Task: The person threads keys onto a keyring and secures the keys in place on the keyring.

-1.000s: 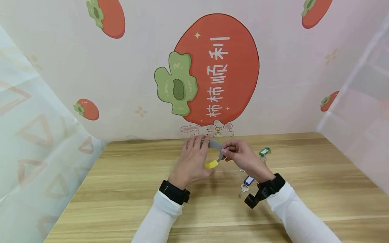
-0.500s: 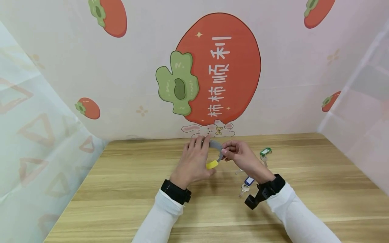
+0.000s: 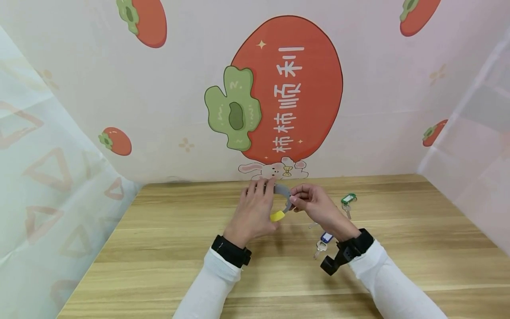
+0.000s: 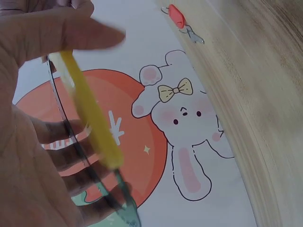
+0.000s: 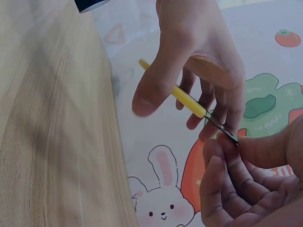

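A thin grey ring point(image 3: 282, 191) with a yellow sleeve point(image 3: 277, 216) on part of it is held above the far part of the table. My left hand point(image 3: 253, 210) grips it from the left, thumb near the sleeve and fingers spread along the other side. In the left wrist view the yellow sleeve point(image 4: 94, 113) and the thumb tip are blurred. From the right, my right hand point(image 3: 314, 201) pinches the ring's edge between thumb and fingertips, as the right wrist view shows. What lies inside that pinch is hidden.
Below the right hand lies a key point(image 3: 321, 246) with a blue tag point(image 3: 326, 237). Right of that hand is a green-tagged key point(image 3: 347, 211). A red tag point(image 4: 176, 16) with a key shows in the left wrist view. The printed backdrop point(image 3: 159, 110) stands behind the table.
The left thumb has shifted slightly inward toward the yellow sleeve. Both hands otherwise keep nearly the same place, and the view has tilted very slightly.
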The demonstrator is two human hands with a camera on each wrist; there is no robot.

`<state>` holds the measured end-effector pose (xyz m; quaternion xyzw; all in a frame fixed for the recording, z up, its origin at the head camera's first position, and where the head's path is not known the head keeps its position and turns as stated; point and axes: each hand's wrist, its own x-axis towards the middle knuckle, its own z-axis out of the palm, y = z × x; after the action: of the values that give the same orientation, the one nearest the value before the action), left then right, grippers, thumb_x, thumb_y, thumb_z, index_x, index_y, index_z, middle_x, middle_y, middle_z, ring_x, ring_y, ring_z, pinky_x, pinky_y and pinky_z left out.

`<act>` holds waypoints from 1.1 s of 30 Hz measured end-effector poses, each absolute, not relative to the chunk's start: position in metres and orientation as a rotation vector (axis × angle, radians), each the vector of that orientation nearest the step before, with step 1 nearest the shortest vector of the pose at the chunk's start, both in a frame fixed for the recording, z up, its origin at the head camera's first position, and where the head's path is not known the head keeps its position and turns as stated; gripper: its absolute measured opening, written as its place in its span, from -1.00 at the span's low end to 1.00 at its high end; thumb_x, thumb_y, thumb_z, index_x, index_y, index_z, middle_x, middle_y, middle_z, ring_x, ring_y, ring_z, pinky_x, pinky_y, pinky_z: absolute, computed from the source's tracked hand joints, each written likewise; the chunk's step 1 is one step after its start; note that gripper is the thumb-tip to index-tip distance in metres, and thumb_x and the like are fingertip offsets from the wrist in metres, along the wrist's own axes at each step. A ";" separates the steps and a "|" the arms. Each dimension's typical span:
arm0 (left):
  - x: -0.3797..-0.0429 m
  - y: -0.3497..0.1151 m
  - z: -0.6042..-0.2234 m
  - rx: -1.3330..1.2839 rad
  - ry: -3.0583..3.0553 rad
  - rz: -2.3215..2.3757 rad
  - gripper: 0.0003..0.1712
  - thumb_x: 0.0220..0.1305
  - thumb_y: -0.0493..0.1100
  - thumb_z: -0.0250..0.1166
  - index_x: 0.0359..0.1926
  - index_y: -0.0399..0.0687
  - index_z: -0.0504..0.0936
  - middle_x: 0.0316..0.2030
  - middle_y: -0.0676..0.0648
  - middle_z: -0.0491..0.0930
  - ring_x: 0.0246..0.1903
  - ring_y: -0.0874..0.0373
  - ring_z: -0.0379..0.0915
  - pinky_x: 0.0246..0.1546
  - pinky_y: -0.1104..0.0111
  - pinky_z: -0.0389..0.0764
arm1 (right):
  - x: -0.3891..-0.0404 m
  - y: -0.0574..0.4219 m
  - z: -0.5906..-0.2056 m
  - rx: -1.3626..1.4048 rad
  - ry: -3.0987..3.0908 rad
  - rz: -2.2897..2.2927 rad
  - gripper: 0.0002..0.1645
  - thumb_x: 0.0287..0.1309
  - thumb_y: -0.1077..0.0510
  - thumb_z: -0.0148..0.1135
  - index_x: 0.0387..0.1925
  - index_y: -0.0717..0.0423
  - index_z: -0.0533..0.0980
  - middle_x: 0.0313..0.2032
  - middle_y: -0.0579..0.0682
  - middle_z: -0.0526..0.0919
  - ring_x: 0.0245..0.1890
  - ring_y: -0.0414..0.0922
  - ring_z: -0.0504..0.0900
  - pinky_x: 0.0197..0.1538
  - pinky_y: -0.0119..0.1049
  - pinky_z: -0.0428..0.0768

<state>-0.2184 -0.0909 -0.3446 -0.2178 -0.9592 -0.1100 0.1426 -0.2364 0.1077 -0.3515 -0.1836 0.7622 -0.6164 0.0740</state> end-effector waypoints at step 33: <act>-0.220 -0.090 -0.345 -0.598 -2.739 -0.274 0.22 -0.21 0.02 0.63 0.48 -0.11 0.24 0.29 -0.25 0.37 0.25 -0.21 0.31 0.16 -0.12 0.40 | -0.236 0.108 -0.352 -0.560 2.268 -1.846 -0.77 0.47 0.32 0.06 0.01 0.45 0.46 -0.24 0.17 0.64 -0.27 -0.08 0.67 -0.12 -0.30 0.63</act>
<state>-0.2195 -0.0902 -0.3452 -0.2094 -0.9596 -0.0959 0.1618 -0.2358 0.1077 -0.3521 -0.1873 0.7592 -0.6179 0.0819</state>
